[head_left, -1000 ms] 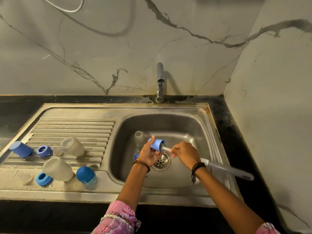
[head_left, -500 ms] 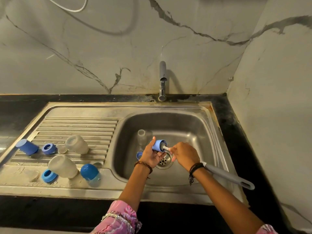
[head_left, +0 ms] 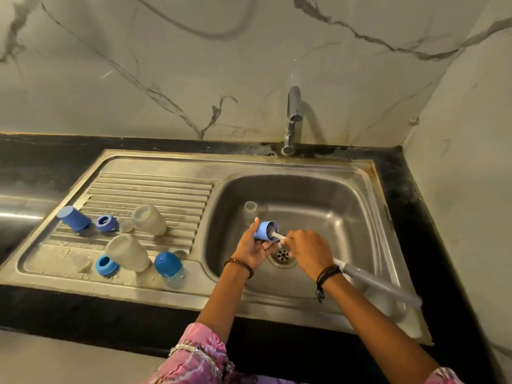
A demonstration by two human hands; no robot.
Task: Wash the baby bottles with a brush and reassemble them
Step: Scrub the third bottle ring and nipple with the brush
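Over the sink basin [head_left: 346, 217], my left hand [head_left: 253, 249] grips a blue bottle cap [head_left: 263, 230] with its opening turned right. My right hand [head_left: 310, 250] holds the grey bottle brush [head_left: 379, 284] near its head, and the bristles sit inside the cap. A clear bottle body [head_left: 250, 210] stands in the basin behind my hands. On the drainboard [head_left: 155, 189] lie two frosted bottle bodies [head_left: 148, 218] [head_left: 127, 252], two blue collar rings [head_left: 105, 223] [head_left: 105, 264], a blue cap [head_left: 73, 217] and a blue domed cap [head_left: 167, 263].
The chrome tap [head_left: 292, 120] rises behind the basin, and no water shows. The drain [head_left: 282, 254] lies between my hands. Black counter [head_left: 401, 189] frames the sink, with marble walls behind and close on the right.
My hands stay over the drain with the brush in the cap; the brush handle has swung slightly lower. The camera has shifted a little.
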